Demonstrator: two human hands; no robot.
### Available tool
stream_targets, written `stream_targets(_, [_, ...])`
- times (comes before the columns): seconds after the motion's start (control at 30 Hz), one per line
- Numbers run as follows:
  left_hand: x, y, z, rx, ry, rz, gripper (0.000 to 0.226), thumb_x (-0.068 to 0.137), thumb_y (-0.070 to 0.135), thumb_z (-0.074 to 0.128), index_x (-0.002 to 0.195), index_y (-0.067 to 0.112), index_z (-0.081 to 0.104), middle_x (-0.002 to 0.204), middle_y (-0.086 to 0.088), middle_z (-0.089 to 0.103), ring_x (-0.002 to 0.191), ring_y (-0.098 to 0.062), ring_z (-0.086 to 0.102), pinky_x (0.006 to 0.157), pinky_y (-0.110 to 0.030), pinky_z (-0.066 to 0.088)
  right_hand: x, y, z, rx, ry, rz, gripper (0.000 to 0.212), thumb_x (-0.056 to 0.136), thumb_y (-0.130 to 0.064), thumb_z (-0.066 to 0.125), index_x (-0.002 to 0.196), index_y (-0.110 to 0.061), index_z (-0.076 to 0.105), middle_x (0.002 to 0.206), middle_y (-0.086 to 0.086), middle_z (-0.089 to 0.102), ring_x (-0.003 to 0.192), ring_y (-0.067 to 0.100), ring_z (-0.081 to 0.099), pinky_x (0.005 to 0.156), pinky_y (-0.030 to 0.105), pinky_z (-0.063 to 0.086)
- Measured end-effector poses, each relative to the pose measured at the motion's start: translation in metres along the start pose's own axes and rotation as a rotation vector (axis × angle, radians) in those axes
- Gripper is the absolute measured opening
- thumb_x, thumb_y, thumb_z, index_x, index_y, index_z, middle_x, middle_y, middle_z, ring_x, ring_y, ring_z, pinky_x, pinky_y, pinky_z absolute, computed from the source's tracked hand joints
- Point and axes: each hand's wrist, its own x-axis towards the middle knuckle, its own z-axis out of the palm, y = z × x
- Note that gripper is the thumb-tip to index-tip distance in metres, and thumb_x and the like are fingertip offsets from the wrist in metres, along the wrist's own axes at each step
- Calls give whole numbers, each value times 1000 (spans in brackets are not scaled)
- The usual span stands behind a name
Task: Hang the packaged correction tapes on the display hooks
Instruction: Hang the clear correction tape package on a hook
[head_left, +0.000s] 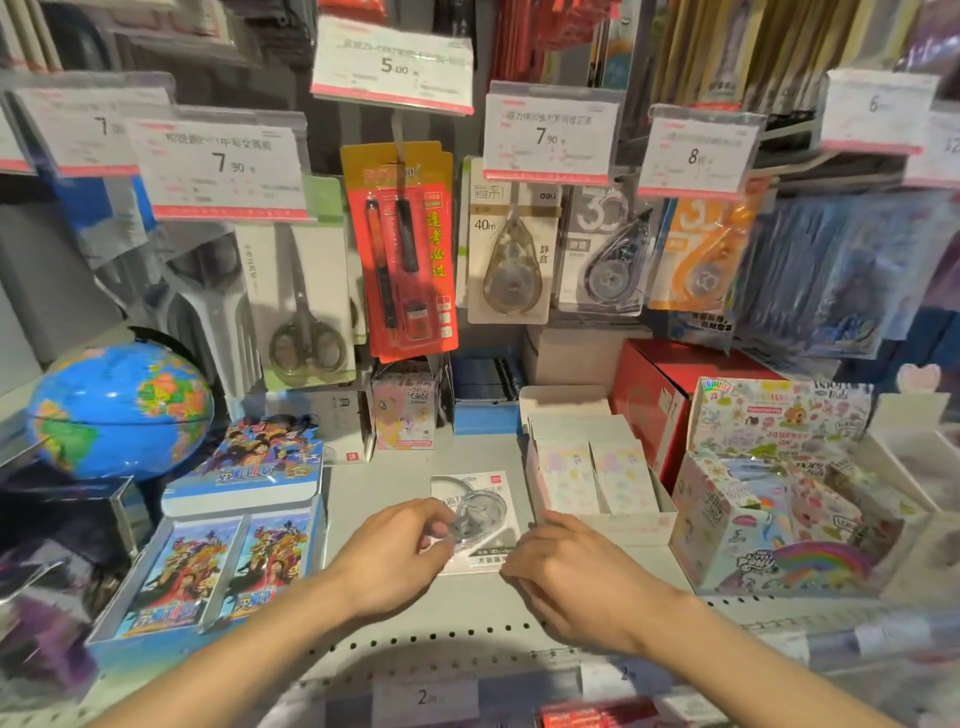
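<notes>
A white carded correction tape package (483, 501) with a clear blister lies flat on the grey shelf (395, 613). My left hand (397, 553) pinches its left edge and blister with thumb and fingers. My right hand (563, 577) rests at the package's lower right corner, fingers curled against the card. Above, more packaged correction tapes hang on display hooks: a beige 40m one (511, 254), a grey one (610, 254) and an orange one (698, 249).
Price tags (550, 132) hang over the hooks. A red pen pack (402, 249) and scissors (306, 312) hang at left. A globe (119, 410), comic card boxes (208, 566), a pastel card tray (592, 467) and pony boxes (769, 499) crowd the shelf around the package.
</notes>
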Motion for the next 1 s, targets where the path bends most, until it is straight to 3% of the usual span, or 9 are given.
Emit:
stream_targets(0.07, [3, 7, 3, 4, 25, -58, 35, 90, 51, 58, 117, 29, 59, 103, 10, 56, 87, -11, 53, 79, -26, 41, -1, -1, 0, 34, 6, 13, 25, 92, -26, 40, 97, -24, 64, 98, -4, 68, 94, 18, 57, 96, 30, 41])
stream_targets(0.17, [10, 19, 10, 49, -20, -164, 47, 78, 69, 58, 93, 24, 56, 100, 1, 50, 88, -21, 54, 75, -34, 45, 3, -3, -1, 173, 54, 97, 31, 97, -27, 38, 111, -25, 65, 109, -3, 69, 100, 19, 58, 93, 34, 47])
stream_targets(0.3, [15, 25, 17, 56, -20, -229, 51, 76, 71, 61, 96, 23, 64, 105, 0, 49, 96, -22, 56, 78, -35, 48, 7, -5, -7, 389, 54, 229, 34, 97, -23, 40, 119, -25, 67, 115, -2, 72, 106, 19, 62, 96, 35, 50])
stream_targets(0.4, [15, 23, 19, 47, 12, -208, 46, 84, 60, 61, 107, 21, 66, 113, -1, 50, 112, -21, 53, 93, -35, 48, 9, -6, -6, 478, -6, 304, 32, 97, -23, 42, 115, -21, 68, 112, 0, 74, 105, 22, 65, 95, 39, 50])
stream_targets(0.57, [3, 15, 14, -39, 114, -162, 49, 90, 50, 61, 126, 17, 59, 125, 6, 44, 126, -14, 43, 106, -29, 41, 14, -4, -8, 658, 11, 504, 32, 98, -31, 50, 126, -24, 64, 122, -8, 70, 112, 11, 63, 100, 28, 48])
stream_targets(0.67, [-7, 10, 6, -117, 179, -110, 51, 91, 47, 63, 131, 16, 59, 133, 7, 40, 130, -10, 43, 112, -23, 33, 24, -8, -13, 771, 79, 622, 39, 97, -36, 53, 133, -23, 57, 117, -11, 67, 109, 10, 63, 99, 28, 48])
stream_targets(0.83, [-19, 11, -6, -225, 331, -51, 46, 91, 45, 66, 129, 19, 60, 133, 15, 39, 124, 3, 44, 104, -11, 29, 46, -18, -23, 981, 157, 748, 63, 96, -43, 56, 148, -14, 36, 104, -11, 67, 105, 12, 63, 99, 32, 47])
stream_targets(0.9, [-22, 14, -8, -274, 365, -37, 45, 90, 43, 68, 128, 21, 61, 132, 18, 40, 122, 9, 43, 102, -9, 29, 54, -19, -28, 1208, 197, 799, 68, 96, -38, 60, 151, -9, 30, 90, -8, 73, 92, 13, 70, 94, 37, 54])
stream_targets(1.0, [-21, 20, -13, -382, 393, -39, 41, 85, 37, 76, 121, 23, 65, 129, 21, 42, 119, 20, 41, 95, 2, 28, 59, -18, -37, 1463, 283, 839, 52, 97, -19, 63, 143, -11, 41, 86, -2, 73, 77, 12, 74, 71, 29, 59])
